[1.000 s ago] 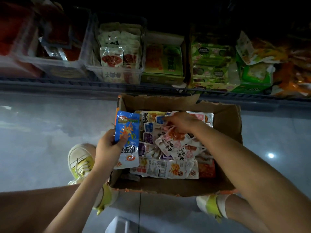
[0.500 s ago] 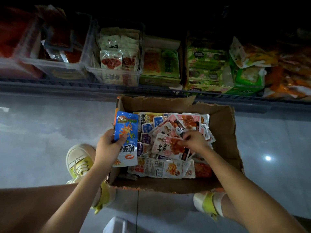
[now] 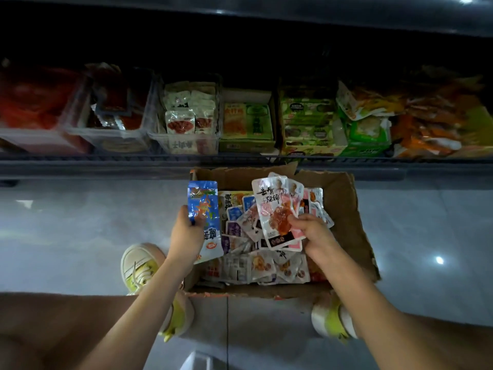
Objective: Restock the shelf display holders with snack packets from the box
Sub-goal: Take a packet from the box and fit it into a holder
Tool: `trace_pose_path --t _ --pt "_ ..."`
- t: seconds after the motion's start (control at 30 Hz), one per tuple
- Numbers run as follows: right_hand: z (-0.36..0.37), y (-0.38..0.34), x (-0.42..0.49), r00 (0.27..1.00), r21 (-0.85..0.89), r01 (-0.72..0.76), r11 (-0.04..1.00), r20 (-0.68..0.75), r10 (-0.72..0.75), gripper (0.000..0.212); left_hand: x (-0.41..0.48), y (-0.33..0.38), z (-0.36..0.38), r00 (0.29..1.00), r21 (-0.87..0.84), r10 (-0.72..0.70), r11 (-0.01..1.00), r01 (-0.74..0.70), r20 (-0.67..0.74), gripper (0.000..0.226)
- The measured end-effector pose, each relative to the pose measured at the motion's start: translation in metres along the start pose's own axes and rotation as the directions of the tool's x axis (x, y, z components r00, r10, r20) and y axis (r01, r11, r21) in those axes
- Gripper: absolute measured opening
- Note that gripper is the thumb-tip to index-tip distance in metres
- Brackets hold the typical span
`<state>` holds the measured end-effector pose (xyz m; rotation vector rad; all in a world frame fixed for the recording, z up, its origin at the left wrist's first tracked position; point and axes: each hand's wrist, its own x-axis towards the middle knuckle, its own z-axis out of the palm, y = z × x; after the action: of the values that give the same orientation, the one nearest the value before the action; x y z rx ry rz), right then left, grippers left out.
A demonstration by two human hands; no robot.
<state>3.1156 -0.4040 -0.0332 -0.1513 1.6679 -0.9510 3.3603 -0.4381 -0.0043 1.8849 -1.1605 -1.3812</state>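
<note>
An open cardboard box (image 3: 344, 209) sits on the floor between my feet, holding several loose snack packets (image 3: 256, 265). My left hand (image 3: 186, 233) grips a stack of blue packets (image 3: 204, 209) upright at the box's left wall. My right hand (image 3: 313, 233) pinches a fanned bunch of white-and-red packets (image 3: 277, 206) lifted above the pile. Just beyond the box runs the low shelf, where a clear display holder (image 3: 186, 145) contains matching white-and-red packets.
More holders line the shelf: clear bins with red packets (image 3: 112, 121) at left, green and yellow cartons (image 3: 248, 124) in the middle, loose orange bags (image 3: 432, 124) at right. The shelf rail (image 3: 106, 158) runs across. Grey tiled floor (image 3: 80, 222) lies around the box. My shoes (image 3: 138, 265) flank it.
My right hand gathered white-and-red packets from the pile and raised them above the box. My left hand kept its blue packets and rose slightly. The view tilted up toward the shelf.
</note>
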Motion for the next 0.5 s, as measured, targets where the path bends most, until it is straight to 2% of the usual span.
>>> trace_pose_path --t 0.1,0.17,0.23,0.3,0.33,0.4,0.5 --pt "0.011 -0.018 -0.025 0.995 0.090 0.030 0.996 0.095 -0.038 0.011 -0.013 0.023 -0.006 0.999 -0.113 0.040 0.993 -0.041 -0.013 0.012" --pt "0.021 -0.031 -0.045 0.982 0.147 0.042 0.988 0.177 -0.068 0.028 -0.022 0.043 -0.013 0.999 -0.275 0.038 0.961 -0.037 -0.001 0.015" --pt "0.035 -0.045 -0.069 0.969 0.154 0.130 0.979 0.188 -0.158 0.016 -0.035 0.066 -0.023 0.999 -0.404 0.040 0.914 -0.030 0.014 0.017" --pt "0.051 -0.058 -0.100 0.946 0.079 0.266 0.961 0.170 -0.276 0.012 -0.049 0.086 -0.033 0.997 -0.483 0.080 0.874 -0.060 0.021 0.029" --pt "0.061 -0.065 -0.117 0.924 0.047 0.341 0.939 0.169 -0.344 0.010 -0.056 0.095 -0.038 0.993 -0.502 0.116 0.860 -0.089 0.022 0.040" --pt "0.081 -0.077 -0.148 0.860 -0.012 0.478 0.878 0.211 -0.465 0.020 -0.069 0.111 -0.048 0.981 -0.497 0.195 0.853 -0.161 0.018 0.055" --pt "0.108 -0.090 -0.189 0.734 -0.071 0.634 0.770 0.370 -0.569 0.031 -0.083 0.133 -0.068 0.968 -0.547 0.249 0.805 -0.230 -0.040 0.042"
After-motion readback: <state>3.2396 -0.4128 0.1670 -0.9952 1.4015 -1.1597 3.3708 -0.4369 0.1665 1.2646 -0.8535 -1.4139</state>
